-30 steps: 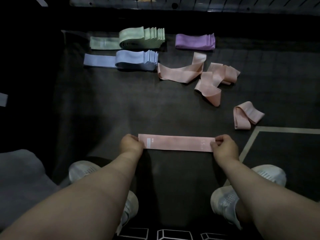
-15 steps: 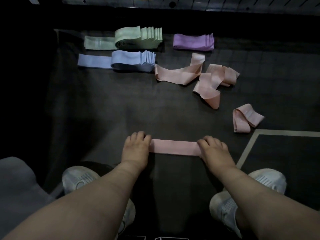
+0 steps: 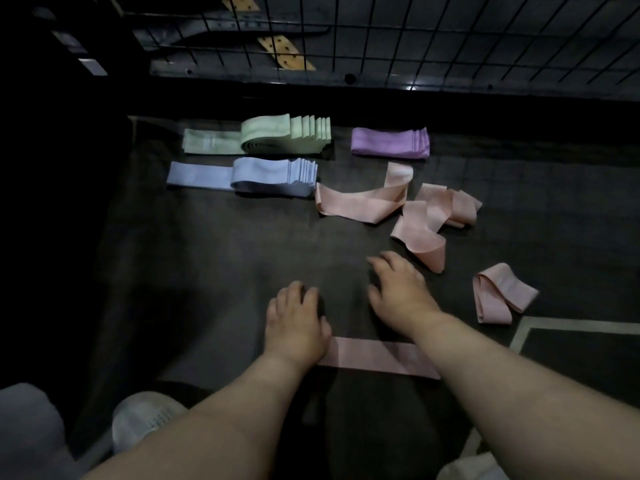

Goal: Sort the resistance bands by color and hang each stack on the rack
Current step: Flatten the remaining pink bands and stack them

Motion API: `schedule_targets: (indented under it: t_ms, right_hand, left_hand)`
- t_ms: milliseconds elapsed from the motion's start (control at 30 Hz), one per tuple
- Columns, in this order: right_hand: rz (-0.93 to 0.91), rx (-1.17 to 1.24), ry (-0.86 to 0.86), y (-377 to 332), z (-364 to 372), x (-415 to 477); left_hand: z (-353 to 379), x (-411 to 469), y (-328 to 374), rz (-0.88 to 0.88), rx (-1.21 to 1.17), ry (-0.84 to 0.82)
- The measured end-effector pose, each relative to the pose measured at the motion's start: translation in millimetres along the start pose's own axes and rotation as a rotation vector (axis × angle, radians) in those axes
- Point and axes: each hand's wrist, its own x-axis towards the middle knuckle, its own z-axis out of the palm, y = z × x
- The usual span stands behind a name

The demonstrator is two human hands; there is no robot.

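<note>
On my feed, head cam: left forearm (image 3: 221, 420) and right forearm (image 3: 519, 386), bare to the frame's edge. Left hand (image 3: 296, 320) and right hand (image 3: 398, 292) bare too; fingers (image 3: 379, 263) short and rounded, nails too blurred to read. Footwear: whitish trainers w/ mesh-look uppers. Left shoe (image 3: 145, 415) shows its toe, btm left; right shoe (image 3: 467, 467) only a sliver, btm right. Grey cloth (image 3: 27, 427) in the far-left corner, poss. clothing, can't tell.

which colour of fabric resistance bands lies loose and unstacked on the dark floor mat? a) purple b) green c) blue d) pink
d: the loose pink fabric bands lie twisted and scattered, while the green fabric stack, the pale blue fabric stack and the purple fabric stack sit neatly folded
</note>
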Motion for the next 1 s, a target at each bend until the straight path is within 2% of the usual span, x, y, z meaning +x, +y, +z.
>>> schedule_targets:
  t_ms: [167,333,400,467,567,767,867,933,1000]
  right_hand:
    - [-0.116,0.140,-0.065,-65,-27,80]
    - [0.054,0.386,-0.193,-98,-23,123]
    - [0.128,0.583,-0.103,-93,-15,123]
    - [0.213,0.750,0.101,-84,-13,110]
    - [0.237,0.765,0.417,-67,-22,74]
    - [0.071,0.767,0.646,-44,-75,21]
    - [-0.022,0.812,0.675,-51,-118,-1]
    - [-0.081,0.843,0.601,-64,-146,-21]
    - [-0.173,0.855,0.479,-77,-173,-46]
  left_hand:
    - [-41,67,21,-0.127,-0.256,-0.045]
    - [-54,89,8,-0.197,-0.317,-0.087]
    - [-53,88,1,-0.208,-0.342,-0.080]
    - [-53,90,-3,-0.234,-0.406,-0.082]
    - [-52,89,2,-0.281,-0.600,-0.099]
    - [-86,77,48,-0.234,-1.145,-0.134]
    - [-120,60,65,-0.090,-1.184,-0.061]
    - [-154,42,73,0.009,-1.298,-0.033]
    - [-193,20,79,0.117,-1.452,-0.078]
